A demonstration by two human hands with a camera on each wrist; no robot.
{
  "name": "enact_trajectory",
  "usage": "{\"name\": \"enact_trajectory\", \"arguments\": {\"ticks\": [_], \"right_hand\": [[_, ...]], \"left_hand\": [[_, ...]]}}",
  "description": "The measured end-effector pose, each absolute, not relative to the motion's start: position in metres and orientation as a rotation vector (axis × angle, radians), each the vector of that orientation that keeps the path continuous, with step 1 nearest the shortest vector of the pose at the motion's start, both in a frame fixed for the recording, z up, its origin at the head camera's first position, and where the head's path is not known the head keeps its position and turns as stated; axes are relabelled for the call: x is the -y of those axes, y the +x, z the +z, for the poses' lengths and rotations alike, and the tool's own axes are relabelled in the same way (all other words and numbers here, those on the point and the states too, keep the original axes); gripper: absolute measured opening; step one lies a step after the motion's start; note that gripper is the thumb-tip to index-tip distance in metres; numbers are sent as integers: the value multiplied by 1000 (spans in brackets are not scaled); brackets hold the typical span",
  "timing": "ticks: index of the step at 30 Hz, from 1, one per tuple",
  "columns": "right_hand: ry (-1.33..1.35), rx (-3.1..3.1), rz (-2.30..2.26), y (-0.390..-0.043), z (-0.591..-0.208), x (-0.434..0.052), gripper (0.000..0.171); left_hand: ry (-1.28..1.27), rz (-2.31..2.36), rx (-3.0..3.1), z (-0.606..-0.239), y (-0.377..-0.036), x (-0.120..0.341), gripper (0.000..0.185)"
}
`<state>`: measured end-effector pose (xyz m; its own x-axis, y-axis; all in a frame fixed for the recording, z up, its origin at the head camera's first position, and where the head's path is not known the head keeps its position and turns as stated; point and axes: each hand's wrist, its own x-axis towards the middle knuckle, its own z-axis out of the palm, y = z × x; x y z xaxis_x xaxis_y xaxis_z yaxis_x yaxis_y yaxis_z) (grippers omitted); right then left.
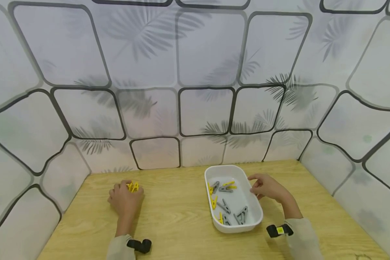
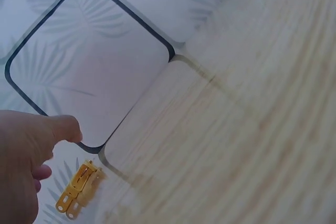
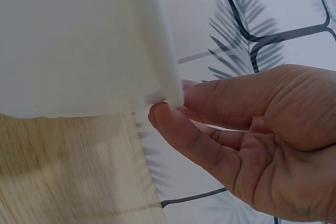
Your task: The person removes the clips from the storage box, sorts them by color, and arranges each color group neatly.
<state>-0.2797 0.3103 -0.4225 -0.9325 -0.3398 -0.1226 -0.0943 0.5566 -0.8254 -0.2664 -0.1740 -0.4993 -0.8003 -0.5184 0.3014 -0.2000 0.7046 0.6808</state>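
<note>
Clip (image 2: 80, 178), bright yellow, is just past my left hand (image 1: 126, 198), on the far side and a bit to the right, at the left part of the wooden table (image 1: 172, 202). It could be two clips close together; I can't tell. From my head it shows in the gap between my pointing finger and my thumb. From my left wrist it looks long and thin, and it slants with its top to the right, a little way from my thumb. My left hand is much nearer to it than my right hand (image 1: 268, 187).

My left thumb sticks out and my fingers bend a little, with room between them. I don't see them squeeze the clip, and I can't see if a finger touches it.

The white tray (image 1: 237, 228) is to the right of my left hand, well apart from it. Its long sides go from near me to far away. Grey clips (image 1: 227, 209) and more yellow clips (image 1: 213, 204) lie mixed up in it. My right hand pinches the tray's right long side, nearer the far end, with the edge between thumb and finger.

Behind the table is a wall (image 1: 208, 108) with dark boxy lines and leaf shapes. My sleeves (image 1: 120, 249) are pale, and a small black thing (image 1: 141, 246) sits at each wrist.
</note>
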Motion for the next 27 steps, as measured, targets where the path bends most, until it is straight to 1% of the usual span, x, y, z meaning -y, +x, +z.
{"name": "enact_trajectory", "arguments": {"ticks": [8, 13, 21, 27], "right_hand": [[-360, -2521, -1323, -279, -423, -311, 50], [-365, -2540, -1321, -281, -425, -310, 50], [-368, -2541, -1325, -284, -425, -312, 49], [-365, -2534, -1335, -283, -425, -313, 50]], "left_hand": [[364, -935, 2270, -501, -273, 172, 51], [246, -908, 2156, -494, -277, 165, 51], [1, -953, 2160, -475, -281, 121, 48], [-267, -903, 2236, -461, -292, 75, 46]]}}
